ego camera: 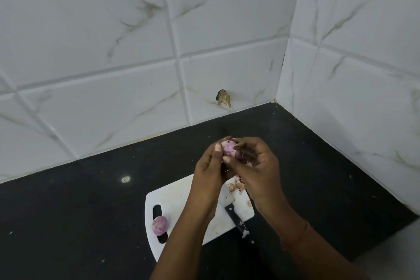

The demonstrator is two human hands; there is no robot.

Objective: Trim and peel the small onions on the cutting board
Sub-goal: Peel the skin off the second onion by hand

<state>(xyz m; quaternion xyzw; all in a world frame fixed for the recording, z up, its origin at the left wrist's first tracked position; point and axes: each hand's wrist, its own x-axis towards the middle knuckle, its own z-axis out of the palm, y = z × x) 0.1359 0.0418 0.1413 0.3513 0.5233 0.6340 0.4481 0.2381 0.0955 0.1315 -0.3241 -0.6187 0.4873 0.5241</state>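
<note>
Onions first, by size of what surrounded them. Stood on a dark counter, in the corner of a tiled wall: a white cutting board, lying slantwise. Rested on the board's left end, beside the handle slot: one small onion, purple and apparently already skinned, well apart from both hands. Lay across the board's right part: a knife, black handle pointing toward the person, untouched. Scattered near the blade: skin scraps.

Held up above the board's far edge, clear of it: a second onion, pinched between both hands pressed close together. Gripped from the left by the left hand, thumb upright against its side; clamped from the right by the right hand, fingertips curled over the top. Looked mostly peeled, pale purple flesh showing. Long axis hard to tell, roughly upright.

Judged: remaining skin best pulled by the right hand, the left steadying; knife nearer the right hand.
</note>
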